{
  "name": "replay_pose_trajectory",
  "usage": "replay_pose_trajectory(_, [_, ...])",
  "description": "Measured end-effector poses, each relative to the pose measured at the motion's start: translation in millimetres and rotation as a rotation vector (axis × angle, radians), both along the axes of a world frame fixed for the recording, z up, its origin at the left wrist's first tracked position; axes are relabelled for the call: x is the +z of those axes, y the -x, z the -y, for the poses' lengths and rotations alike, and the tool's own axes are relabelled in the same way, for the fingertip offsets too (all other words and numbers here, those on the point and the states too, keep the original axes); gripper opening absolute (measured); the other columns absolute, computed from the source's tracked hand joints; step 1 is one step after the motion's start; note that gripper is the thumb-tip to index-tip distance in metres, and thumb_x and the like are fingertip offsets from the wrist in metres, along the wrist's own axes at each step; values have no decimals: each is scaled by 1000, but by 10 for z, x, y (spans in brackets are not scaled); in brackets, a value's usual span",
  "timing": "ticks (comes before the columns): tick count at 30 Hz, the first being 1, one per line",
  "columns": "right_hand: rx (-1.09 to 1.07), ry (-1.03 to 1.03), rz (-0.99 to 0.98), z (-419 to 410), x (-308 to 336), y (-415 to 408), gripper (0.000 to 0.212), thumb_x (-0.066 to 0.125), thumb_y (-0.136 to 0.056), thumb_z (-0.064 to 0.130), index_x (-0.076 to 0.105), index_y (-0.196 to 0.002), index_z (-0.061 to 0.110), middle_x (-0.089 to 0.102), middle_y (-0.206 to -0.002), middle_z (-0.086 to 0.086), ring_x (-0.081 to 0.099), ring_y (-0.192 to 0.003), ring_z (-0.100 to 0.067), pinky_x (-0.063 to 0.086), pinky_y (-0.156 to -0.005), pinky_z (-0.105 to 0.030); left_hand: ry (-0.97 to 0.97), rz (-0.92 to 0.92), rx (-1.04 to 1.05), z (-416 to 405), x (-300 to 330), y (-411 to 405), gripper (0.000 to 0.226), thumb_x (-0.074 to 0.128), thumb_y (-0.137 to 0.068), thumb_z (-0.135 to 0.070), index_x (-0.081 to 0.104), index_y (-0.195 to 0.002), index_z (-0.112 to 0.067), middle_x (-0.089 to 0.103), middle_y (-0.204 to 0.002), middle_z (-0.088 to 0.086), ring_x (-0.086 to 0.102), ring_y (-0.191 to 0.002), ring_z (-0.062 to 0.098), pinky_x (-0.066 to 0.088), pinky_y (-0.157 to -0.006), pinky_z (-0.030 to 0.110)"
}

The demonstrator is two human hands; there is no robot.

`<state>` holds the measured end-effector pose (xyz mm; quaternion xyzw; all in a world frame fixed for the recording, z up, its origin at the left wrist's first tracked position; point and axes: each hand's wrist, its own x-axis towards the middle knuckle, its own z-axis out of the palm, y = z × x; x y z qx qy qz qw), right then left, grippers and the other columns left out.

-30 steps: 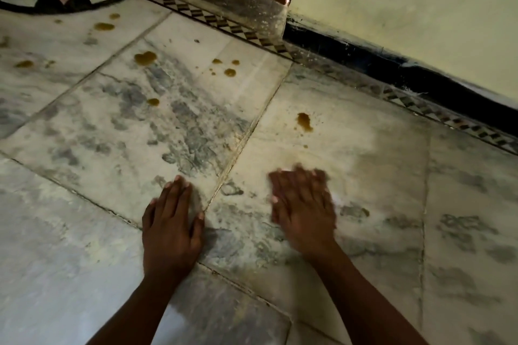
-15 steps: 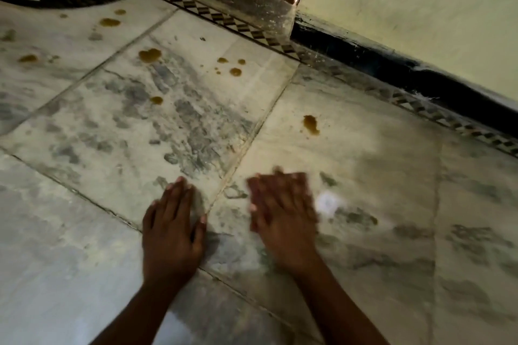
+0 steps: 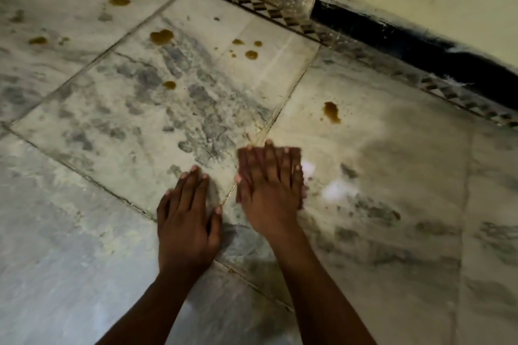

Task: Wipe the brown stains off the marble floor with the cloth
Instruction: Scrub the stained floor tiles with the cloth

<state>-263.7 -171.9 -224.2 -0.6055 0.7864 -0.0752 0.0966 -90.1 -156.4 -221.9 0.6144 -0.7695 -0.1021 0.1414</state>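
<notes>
head view looks down at the marble floor [image 3: 84, 232], where both hands lie flat low in the middle of the frame. left hand [image 3: 186, 221] rests palm down with straight fingers, holding nothing, propping the body. right hand [image 3: 270, 185] lies just beside it, blurred, fingers straight and pressed on the cloth [image 3: 307, 173]. only a pale edge of the cloth shows, past the fingers on the right side; the rest is hidden under the palm, so its shape cannot be told. neither grip is curled round anything; the right one is a flat press rather than a pinch.

nearest brown stain [image 3: 332, 112] sits above and to the right of the right hand, apart from it. more brown spots [image 3: 162, 36] dot the upper left tiles and look untouched, so most of the wiping seems to be left.

the cloth looks thin, soft and light, so it would likely bunch or slip out if pushed by the fingertips alone; a spread palm over its middle should carry it best. the floor looks smooth, so it should slide easily.
</notes>
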Motion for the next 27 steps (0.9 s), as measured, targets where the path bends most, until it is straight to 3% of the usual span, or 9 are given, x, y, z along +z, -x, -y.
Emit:
replay_pose_trajectory(3, [-169,6,-25,-470,-17,245,63,29,-108,61,17,-168,48,7,-180,6,2,-168,-30,10,-133,-56,7,-1,3,3,-19,-5,68,46,-99,-44,50,-159,-12,38,-174,7,40,-159,29,34,-125,54])
replay_pose_trajectory(7, [-665,-87,66,190,45,466,67,23,-110,58,6,-171,37,-6,-181,-2,-10,-166,-40,-5,-131,-61,-11,6,11,15,-8,-5,68,43,-100,-46,51,-159,-13,37,-174,6,40,-159,27,32,-125,52])
replay_pose_trajectory(9, [-580,-120,166,699,106,348,65,20,-111,55,3,-171,36,-13,-180,-2,-18,-164,-42,-11,-129,-64,-11,16,9,9,10,9,68,41,-100,-46,51,-158,-13,37,-174,6,40,-159,28,33,-125,53])
replay_pose_trajectory(11, [-322,-82,133,911,91,108,62,23,-112,51,7,-171,39,-8,-181,0,-16,-165,-38,-10,-129,-64,-7,16,11,11,23,9,68,41,-99,-46,53,-157,-12,38,-173,6,41,-158,28,34,-124,53])
replay_pose_trajectory(15, [59,103,7,333,11,-151,56,34,-110,55,35,-165,43,24,-178,7,13,-166,-25,14,-130,-58,-24,37,14,4,44,18,68,39,-99,-45,55,-156,-10,40,-172,9,42,-158,30,37,-123,55])
replay_pose_trajectory(19, [-126,50,-38,-121,-68,137,57,34,-108,59,28,-164,52,20,-178,10,9,-167,-28,16,-130,-57,-49,48,1,23,18,-18,68,38,-101,-46,50,-159,-14,34,-175,5,36,-161,27,34,-125,53])
replay_pose_trajectory(23, [-418,-49,56,690,26,155,59,24,-110,57,15,-168,49,0,-181,4,-7,-167,-35,-3,-131,-61,-63,50,4,15,-4,-8,68,38,-102,-47,47,-162,-16,31,-177,4,32,-163,24,32,-127,53])
replay_pose_trajectory(25, [-253,-91,86,1091,81,21,58,23,-111,55,15,-168,49,-3,-181,5,-12,-166,-34,-9,-130,-61,-61,50,2,12,0,0,67,38,-102,-46,48,-161,-15,32,-176,4,33,-163,25,33,-127,53])
replay_pose_trajectory(27, [24,-21,40,1132,81,-88,55,26,-112,53,25,-166,48,10,-180,5,0,-167,-31,-3,-131,-58,-53,56,3,11,1,-8,67,40,-102,-46,50,-160,-15,35,-175,5,37,-161,26,35,-126,53])
